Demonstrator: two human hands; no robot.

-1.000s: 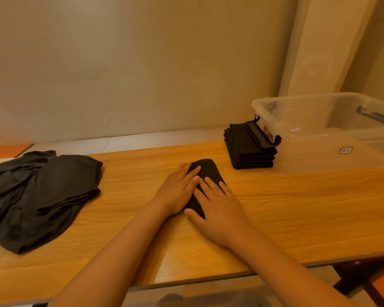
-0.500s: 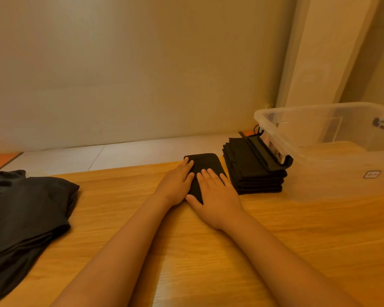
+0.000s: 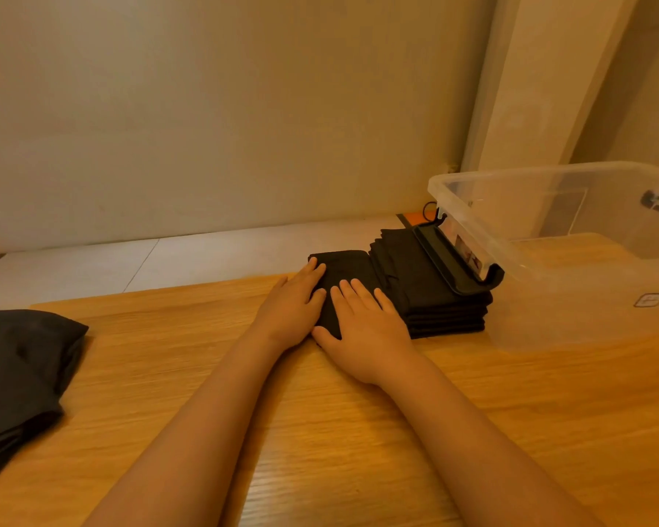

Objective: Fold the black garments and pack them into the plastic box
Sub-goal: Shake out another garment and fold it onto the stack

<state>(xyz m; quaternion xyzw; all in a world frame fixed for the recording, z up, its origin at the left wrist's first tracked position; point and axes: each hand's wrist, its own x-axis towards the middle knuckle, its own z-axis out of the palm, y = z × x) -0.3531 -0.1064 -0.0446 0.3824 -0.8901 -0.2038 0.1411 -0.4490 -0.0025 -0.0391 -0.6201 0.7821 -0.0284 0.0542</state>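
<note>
- Fingers (image 3: pixel 352 294) of the right hand (image 3: pixel 366 329) are straight and close together, lying flat on top of the small folded black garment (image 3: pixel 352 266). Nothing is gripped, it's just pressing down.
- Same deal with the left hand (image 3: pixel 290 310): fingers stretched out flat along the garment's left side, right beside the other hand.
- That garment sits at the far edge of the tabletop (image 3: pixel 358 431), with its far end poking a bit past the edge.
- Just to its right is a stack of folded black garments (image 3: pixel 415 283), pushed up against the left end of the clear plastic box (image 3: pixel 480 230). The box's dark latch handle (image 3: pixel 449 268) rests on top of the stack.
- The box is open-topped and sits toward the far right corner of the tabletop.
- Writing-wise, there's a small square mark (image 3: pixel 650 299) on the box's near wall and a colourful label (image 3: pixel 468 249) behind the handle (both way too blurry to read).
- A loose pile of dark garments (image 3: pixel 20 374) lies at the left edge, well apart from the hands.
</note>
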